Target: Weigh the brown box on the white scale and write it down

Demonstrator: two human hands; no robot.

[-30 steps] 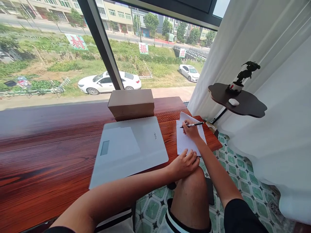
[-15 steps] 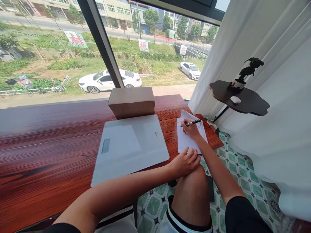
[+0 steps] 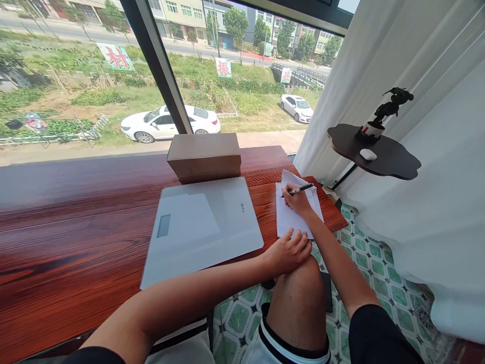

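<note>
- Right hand (image 3: 297, 201): fingers closed around 1 pen (image 3: 301, 190), writing grip; hand rests on the paper sheet (image 3: 291, 220), forearm running back over the table's near-right corner.
- Pen: dark barrel, long axis roughly left-right and slightly raised at the right end; tip end points left, down onto the upper part of the sheet.
- Left hand (image 3: 290, 250): holds nothing; fingers loosely curled, fingertips pressing on the sheet's near edge, heel of the hand over the table edge and just above the person's knee (image 3: 299, 298).
- Paper sheet: white, 1 top corner folded up; lies flat on the right end of the table, long axis running away from the person. It sits between both hands, right hand at its far part, left hand at its near edge; both touch it.
- Scale (image 3: 202, 227): 1 flat white slab with small display, just left of the sheet, not touching either hand.
- Cardboard box (image 3: 204, 156): 1, closed, behind the scale toward the window.
- Table (image 3: 76, 227): red-brown wood plank top.
- Side shelf (image 3: 394, 162): dark, well right of the table, bearing 1 potted plant (image 3: 384, 114) and 1 small white object.
</note>
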